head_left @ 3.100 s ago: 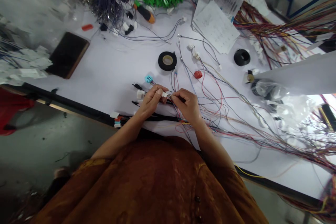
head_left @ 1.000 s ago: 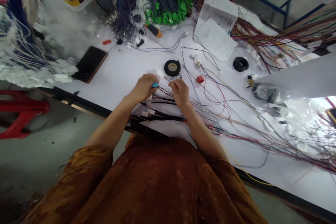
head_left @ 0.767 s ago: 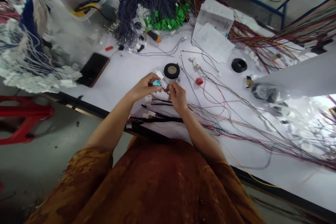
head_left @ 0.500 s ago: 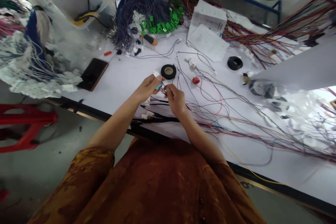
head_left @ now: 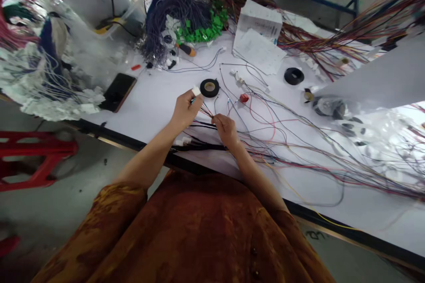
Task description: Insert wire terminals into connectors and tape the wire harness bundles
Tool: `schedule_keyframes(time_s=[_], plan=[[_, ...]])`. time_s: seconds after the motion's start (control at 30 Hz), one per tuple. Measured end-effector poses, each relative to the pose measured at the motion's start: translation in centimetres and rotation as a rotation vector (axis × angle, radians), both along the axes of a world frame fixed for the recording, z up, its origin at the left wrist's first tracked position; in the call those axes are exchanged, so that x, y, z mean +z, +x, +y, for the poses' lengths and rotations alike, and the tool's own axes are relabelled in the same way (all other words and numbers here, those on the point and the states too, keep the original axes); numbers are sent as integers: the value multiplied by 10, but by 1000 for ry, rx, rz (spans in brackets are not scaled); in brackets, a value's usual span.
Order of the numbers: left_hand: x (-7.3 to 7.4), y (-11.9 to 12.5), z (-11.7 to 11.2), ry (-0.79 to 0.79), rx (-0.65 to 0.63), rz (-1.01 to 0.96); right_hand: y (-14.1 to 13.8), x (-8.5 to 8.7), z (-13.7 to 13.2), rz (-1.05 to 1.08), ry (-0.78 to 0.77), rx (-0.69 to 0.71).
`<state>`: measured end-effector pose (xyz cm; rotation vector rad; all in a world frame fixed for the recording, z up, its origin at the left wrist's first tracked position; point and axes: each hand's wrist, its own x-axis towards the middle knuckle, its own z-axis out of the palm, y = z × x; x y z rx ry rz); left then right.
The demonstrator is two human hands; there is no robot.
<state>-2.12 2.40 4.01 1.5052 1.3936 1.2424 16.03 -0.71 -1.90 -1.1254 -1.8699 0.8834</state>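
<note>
My left hand [head_left: 186,108] is closed on a white wire connector [head_left: 196,91], whose top sticks out above the fingers. A thin bunch of wires [head_left: 207,111] runs from it to my right hand [head_left: 226,129], which pinches the wires between thumb and fingers. Just beyond the hands lies a roll of black tape [head_left: 209,88], flat on the table. A small red connector [head_left: 244,97] rests to the right of it. Dark sleeved cables with white connectors [head_left: 183,141] lie below the hands near the table edge.
Long loose wires [head_left: 308,130] spread rightward across the white table. A phone [head_left: 118,92] lies at left, near white-ended wire bundles [head_left: 59,93]. Farther back are green connectors [head_left: 206,31], an orange-handled tool [head_left: 187,49], papers [head_left: 259,37] and a second black roll [head_left: 294,76]. A red stool [head_left: 36,157] stands at left.
My hands have moved apart, with a longer stretch of wires showing between them. My left hand has turned and its fingers now cover the connector's blue part. The view has shifted slightly.
</note>
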Motion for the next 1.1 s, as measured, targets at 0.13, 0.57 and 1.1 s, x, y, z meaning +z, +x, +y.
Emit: schedule_keyframes(time_s=[0.13, 0.57, 1.1], plan=[[-12, 9, -8, -415, -201, -423, 3, 0, -4, 74, -133, -63], [-40, 25, 2, -512, -262, -388, 16, 35, 43, 190, -271, -61], [-52, 23, 2, -612, -292, -694, -13, 57, 119, 110, -566, 362]])
